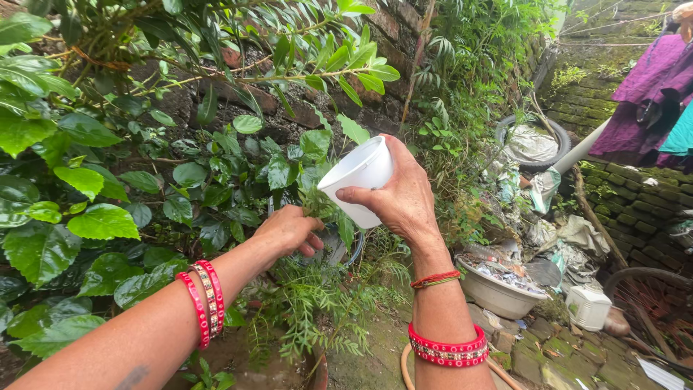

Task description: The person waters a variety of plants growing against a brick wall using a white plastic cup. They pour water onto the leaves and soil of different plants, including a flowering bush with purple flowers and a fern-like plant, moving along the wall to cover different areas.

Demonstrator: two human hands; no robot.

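Observation:
My right hand (pixel 404 198) holds a white foam cup (pixel 359 175), tipped toward the left over the foliage. My left hand (pixel 289 230) reaches into a feathery green plant (pixel 317 303) and pinches a sprig of it just below the cup. Both wrists carry red bangles; the right wrist also has a thin red thread. The plant grows from a brownish pot (pixel 317 372) at the bottom. Whatever is in the cup is hidden.
Broad-leaved shrubs (pixel 86 209) fill the left against a dark brick wall (pixel 317 108). On the right lie a litter-filled basin (pixel 498 292), a white container (pixel 588 307), an old tyre (pixel 530 141), mossy paving and purple cloth (pixel 646 94) hanging.

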